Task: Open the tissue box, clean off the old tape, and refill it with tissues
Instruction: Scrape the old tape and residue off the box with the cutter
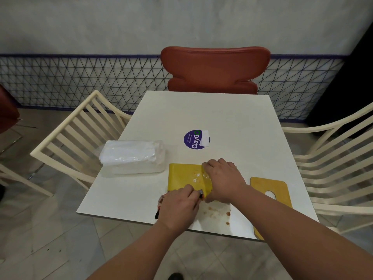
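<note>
Head view, lower centre: left hand gripping scraper on yellow box; right hand curled over box edge; desk.

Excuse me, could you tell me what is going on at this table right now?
A person is scraping old tape off a yellow tissue box. The right hand steadies it while the left hand works a small tool along its near edge. The box's lid lies to the right, and a pack of tissues waits on the left, unused.
</note>
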{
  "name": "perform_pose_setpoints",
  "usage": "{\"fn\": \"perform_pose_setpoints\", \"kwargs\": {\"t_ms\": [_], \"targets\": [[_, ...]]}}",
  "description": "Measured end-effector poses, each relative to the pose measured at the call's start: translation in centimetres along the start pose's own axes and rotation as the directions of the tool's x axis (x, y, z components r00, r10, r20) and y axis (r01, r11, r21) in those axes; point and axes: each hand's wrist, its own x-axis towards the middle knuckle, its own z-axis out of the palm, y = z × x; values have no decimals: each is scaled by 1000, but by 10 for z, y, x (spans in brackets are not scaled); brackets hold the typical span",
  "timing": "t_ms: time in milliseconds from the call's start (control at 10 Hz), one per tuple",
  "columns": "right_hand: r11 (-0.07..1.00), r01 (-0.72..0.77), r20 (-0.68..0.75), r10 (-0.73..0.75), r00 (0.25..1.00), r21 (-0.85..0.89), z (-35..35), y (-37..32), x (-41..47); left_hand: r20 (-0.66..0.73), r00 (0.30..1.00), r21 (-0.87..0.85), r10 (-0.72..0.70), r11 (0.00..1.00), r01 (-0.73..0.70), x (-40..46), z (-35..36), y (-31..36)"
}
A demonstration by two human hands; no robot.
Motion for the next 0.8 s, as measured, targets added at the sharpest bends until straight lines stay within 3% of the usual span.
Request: {"fn": "perform_pose_setpoints", "kwargs": {"t_ms": [100, 200, 300, 400, 500, 600, 800], "targets": [[1000, -1, 12, 1, 1000, -11, 0, 0, 0, 4, 998, -103, -66, 993, 66, -2, 5, -14], [1000, -5, 13, 5, 1000, -11, 1, 0, 0, -45, 969, -120, -243, 964, 237, -5, -1, -44], [1000, -8, 14, 9, 1000, -5, 1, 0, 0, -55, 949, -104, -310, 947, 303, 4, -8, -50], [1000, -5, 10, 5, 1000, 0, 1, -1, -1, -2, 993, -66, -117, 991, 116, 10, -3, -36], [1000, -6, 8, 6, 1000, 1, 1, 0, -2, 4, 989, -52, -149, 987, 149, 19, -3, -46], [1000, -10, 14, 10, 1000, 7, 1, 1, 0, -18, 937, -69, -349, 935, 347, 26, -7, -61], [1000, -8, 8, 8, 1000, 1, 3, 0, -3, 44, 973, 13, -227, 974, 226, 44, -5, -47]]}}
